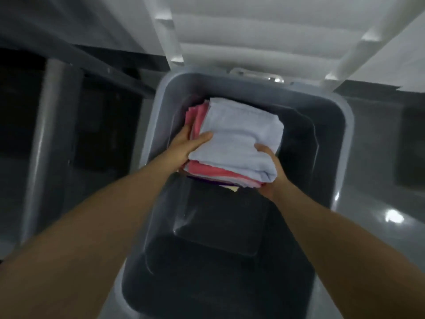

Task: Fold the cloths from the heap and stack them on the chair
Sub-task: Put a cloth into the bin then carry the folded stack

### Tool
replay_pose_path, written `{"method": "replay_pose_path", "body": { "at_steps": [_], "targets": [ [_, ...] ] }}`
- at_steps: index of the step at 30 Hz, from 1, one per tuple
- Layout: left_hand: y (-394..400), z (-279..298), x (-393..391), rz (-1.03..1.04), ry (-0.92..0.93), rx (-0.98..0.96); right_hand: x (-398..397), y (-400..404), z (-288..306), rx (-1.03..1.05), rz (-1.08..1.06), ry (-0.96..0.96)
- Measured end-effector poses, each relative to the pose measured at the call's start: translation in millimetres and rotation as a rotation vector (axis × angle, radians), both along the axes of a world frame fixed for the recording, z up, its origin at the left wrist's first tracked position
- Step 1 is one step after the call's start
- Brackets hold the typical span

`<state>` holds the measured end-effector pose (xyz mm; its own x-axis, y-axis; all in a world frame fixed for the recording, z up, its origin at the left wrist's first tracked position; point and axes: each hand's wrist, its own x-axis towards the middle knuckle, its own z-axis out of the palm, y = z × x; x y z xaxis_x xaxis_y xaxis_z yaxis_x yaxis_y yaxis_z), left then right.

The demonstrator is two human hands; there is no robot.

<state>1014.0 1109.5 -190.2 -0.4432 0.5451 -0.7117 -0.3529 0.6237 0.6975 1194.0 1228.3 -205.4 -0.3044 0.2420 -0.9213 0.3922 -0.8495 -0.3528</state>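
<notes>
Stack of folded cloths (236, 146) is being carried as one bundle between both grips: left hand (184, 146) clamping its side, right hand (271, 171) cupping the near corner from below, keeping the layers squared. Grey bin (333, 125) is lying just below both grips.

Home laundry corner: plastic tub (340, 125), white plastic chair (230, 31), glossy floor (379, 203).
</notes>
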Motion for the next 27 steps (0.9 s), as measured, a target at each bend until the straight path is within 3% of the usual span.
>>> {"method": "replay_pose_path", "body": {
  "at_steps": [3, 6, 11, 17, 21, 27],
  "targets": [
    [11, -41, -10, -0.116, 0.080, -0.103, -8, 4, -46, 0.156, 0.089, 0.002],
    [18, -69, -11, -0.263, 0.216, -0.251, -7, -3, -68, 0.103, 0.155, -0.146],
    [21, -73, 1, -0.194, 0.309, -0.327, -13, -6, -74, 0.243, 0.237, -0.288],
    [26, -43, 16, -0.054, 0.513, -0.350, -13, -3, -38, 0.289, 0.193, -0.251],
    [26, -32, 22, -0.041, 0.420, -0.437, -5, -3, -18, 0.287, 0.171, -0.213],
    [21, -35, 12, -0.019, 0.434, -0.417, -51, -24, -15, 0.412, 0.381, -0.083]
  ]
}}
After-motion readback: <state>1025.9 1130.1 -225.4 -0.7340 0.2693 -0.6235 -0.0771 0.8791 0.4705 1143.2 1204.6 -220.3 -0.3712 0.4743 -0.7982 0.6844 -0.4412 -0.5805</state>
